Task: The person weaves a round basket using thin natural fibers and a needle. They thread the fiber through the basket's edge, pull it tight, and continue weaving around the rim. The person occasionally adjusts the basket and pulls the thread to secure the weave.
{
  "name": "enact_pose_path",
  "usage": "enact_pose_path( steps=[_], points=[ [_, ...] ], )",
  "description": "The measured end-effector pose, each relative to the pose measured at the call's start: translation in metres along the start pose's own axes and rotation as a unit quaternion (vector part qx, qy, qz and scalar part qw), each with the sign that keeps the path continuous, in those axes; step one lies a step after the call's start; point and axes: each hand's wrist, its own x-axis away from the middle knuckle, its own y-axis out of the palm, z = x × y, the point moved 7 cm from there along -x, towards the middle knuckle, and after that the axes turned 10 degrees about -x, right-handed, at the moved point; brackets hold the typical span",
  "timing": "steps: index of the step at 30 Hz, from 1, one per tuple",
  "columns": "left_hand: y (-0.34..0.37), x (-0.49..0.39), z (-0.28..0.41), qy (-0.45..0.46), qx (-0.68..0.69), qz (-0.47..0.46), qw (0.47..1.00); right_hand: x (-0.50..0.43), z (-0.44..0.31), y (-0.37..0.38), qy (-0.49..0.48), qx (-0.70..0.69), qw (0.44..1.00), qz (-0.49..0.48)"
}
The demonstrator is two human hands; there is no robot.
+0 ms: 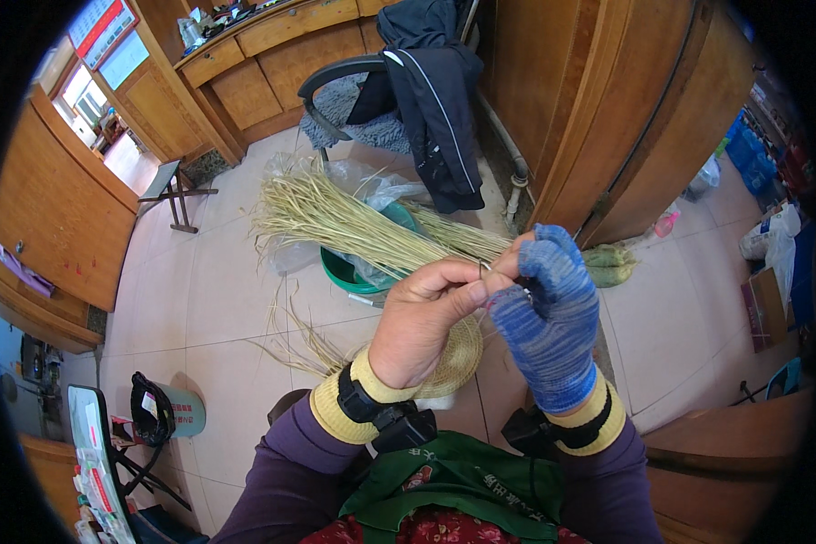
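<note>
My left hand [418,316], bare, and my right hand [554,319], in a blue knitted glove with exposed fingertips, meet in front of me. Their fingers pinch a thin curved piece [483,265] between them; it is too small to tell what it is. Below my hands lies a round woven straw piece [464,357], partly hidden by the left hand and wrist. Loose straw strands [316,347] trail to its left. Just beyond, a large bundle of dried straw stalks [333,214] rests across a green plastic basin [340,272] with clear plastic in it.
A chair with a jacket [435,122] over it stands beyond the straw. A folding stool [172,194] is at the far left, a lined waste bin [183,408] nearer. To the right are a wooden door edge [585,136] and a tied bundle end [608,265] on the tiled floor.
</note>
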Motion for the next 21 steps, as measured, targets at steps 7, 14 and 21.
enact_pose_path(
  steps=[7,14,21],
  points=[
    [-0.0006,0.0006,-0.002,-0.002,0.02,0.003,1.0,0.0009,0.0042,-0.0002,0.016,-0.016,1.0,-0.002],
    [0.0003,0.0004,-0.0011,0.006,0.017,-0.005,1.0,0.001,0.0049,0.0005,0.011,-0.013,1.0,-0.007],
    [-0.0011,-0.0004,-0.0013,0.003,0.005,-0.005,1.0,0.0012,0.0046,0.0007,0.013,-0.017,1.0,-0.007]
  ],
)
